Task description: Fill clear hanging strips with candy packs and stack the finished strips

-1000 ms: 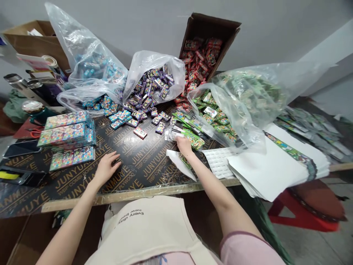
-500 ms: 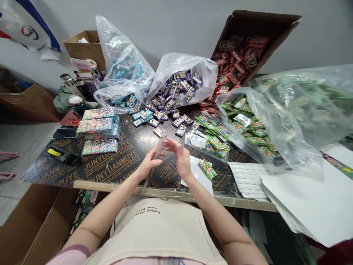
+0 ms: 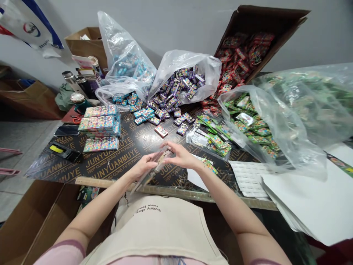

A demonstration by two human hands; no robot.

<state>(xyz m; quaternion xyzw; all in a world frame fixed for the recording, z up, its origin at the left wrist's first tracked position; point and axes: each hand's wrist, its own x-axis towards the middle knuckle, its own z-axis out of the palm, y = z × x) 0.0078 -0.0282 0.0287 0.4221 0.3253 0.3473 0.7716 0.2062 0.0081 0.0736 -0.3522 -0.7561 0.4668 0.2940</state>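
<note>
My left hand (image 3: 143, 165) and my right hand (image 3: 178, 157) meet above the near edge of the dark plywood table (image 3: 110, 167). Between them they hold a long clear plastic sleeve (image 3: 151, 171), slanting down towards my body. Both hands pinch its upper end, the right fingers spread over it. A small green packet (image 3: 208, 166) lies on white paper just right of my right hand. Loose purple packets (image 3: 161, 130) lie beyond the hands.
Clear bags of blue (image 3: 124, 70), purple (image 3: 182, 79) and green (image 3: 275, 110) packets and a tipped carton of red ones (image 3: 242, 48) ring the far side. Stacked filled strips (image 3: 100, 127) sit left. White sheets (image 3: 309, 198) lie right. An open carton (image 3: 30, 224) stands on the floor left.
My right hand came back from the green pile with the clear sleeve. My left hand left the table and joined it. The sleeve now tilts lower, towards me.
</note>
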